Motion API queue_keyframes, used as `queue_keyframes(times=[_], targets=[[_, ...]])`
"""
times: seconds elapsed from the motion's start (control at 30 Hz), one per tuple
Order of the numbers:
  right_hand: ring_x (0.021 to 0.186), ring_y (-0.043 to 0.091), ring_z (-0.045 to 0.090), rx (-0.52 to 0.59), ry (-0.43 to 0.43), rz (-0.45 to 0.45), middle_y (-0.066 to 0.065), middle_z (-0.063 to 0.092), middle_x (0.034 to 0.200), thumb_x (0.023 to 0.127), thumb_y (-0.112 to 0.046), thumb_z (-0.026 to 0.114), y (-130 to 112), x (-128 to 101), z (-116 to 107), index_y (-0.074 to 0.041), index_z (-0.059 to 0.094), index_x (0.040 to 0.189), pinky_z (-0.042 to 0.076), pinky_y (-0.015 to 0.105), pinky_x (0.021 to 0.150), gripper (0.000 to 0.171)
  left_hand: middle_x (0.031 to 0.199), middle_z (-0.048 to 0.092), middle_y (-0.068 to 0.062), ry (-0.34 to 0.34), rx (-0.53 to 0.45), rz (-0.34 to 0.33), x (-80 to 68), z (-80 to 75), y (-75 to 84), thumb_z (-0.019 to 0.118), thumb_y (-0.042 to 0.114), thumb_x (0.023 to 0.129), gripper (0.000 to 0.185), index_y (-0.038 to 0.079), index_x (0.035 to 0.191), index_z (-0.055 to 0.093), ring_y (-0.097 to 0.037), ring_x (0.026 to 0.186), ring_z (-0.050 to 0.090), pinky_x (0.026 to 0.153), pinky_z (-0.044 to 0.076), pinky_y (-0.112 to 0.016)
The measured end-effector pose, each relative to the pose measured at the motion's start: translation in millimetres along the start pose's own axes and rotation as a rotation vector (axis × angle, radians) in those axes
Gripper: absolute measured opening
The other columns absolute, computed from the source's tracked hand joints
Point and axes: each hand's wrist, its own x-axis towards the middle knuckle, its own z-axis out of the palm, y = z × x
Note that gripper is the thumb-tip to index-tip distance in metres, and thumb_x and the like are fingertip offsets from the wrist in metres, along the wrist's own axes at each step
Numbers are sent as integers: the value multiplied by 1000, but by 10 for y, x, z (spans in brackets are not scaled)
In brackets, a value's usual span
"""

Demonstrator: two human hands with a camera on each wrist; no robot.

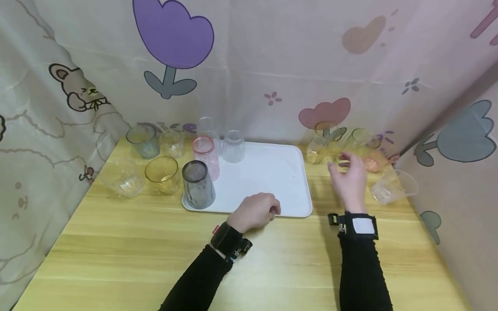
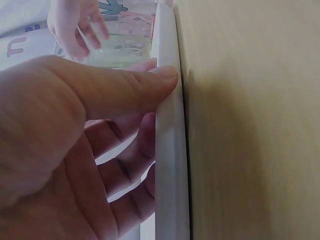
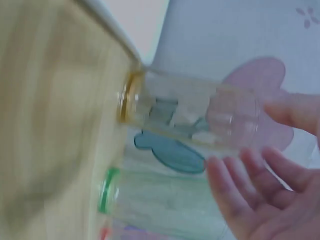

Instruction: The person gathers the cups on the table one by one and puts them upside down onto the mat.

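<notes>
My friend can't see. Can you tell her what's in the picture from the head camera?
The left hand grips the near rim of a white rectangular plastic tray on a light wooden table, while the open right hand reaches toward clear plastic cups beside it. A grey ribbed cup stands on the tray.

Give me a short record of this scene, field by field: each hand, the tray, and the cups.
left hand: grips near edge of white tray, thumb on rim
right hand: open, reaching toward cups right of tray, holding nothing
on tray: grey cup, pink cup, clear cups behind
surface: wooden table
</notes>
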Motion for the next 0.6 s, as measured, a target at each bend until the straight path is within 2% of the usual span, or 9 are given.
queue_keyframes(times=[0.13,0.2,0.37,0.47,0.6], targets=[[123,30,52,38,174,35,14,53,138,97,-15,70,111,98,-125,-2,51,146,49,44,104,54,90,63,14,-5,-9,3,-5,-19,-2,71,9,95,16,24,96,77,-6,85,58,71,50,-28],[127,23,48,42,261,69,9,50,141,96,-16,71,192,143,-204,-6,50,147,43,37,110,55,90,63,14,-5,-11,3,-1,-30,-4,70,10,95,17,25,95,77,-6,85,58,71,50,-28],[138,6,31,21,450,184,-3,39,152,93,-21,73,454,202,-381,-19,43,150,25,22,116,64,91,64,14,-5,-21,5,1,-34,-23,71,10,95,17,25,96,77,-6,87,59,72,51,-29],[144,3,21,19,511,275,-6,30,158,91,-22,76,574,205,-462,-23,35,155,18,19,118,76,91,64,14,-5,-25,7,3,-29,-28,70,10,95,17,25,96,77,-6,87,59,72,51,-29],[149,4,10,68,528,393,-6,17,164,90,-25,80,667,190,-552,-25,21,161,10,17,119,92,91,63,14,-6,-27,11,10,-11,-37,69,9,95,18,26,96,77,-6,86,59,72,51,-29]])
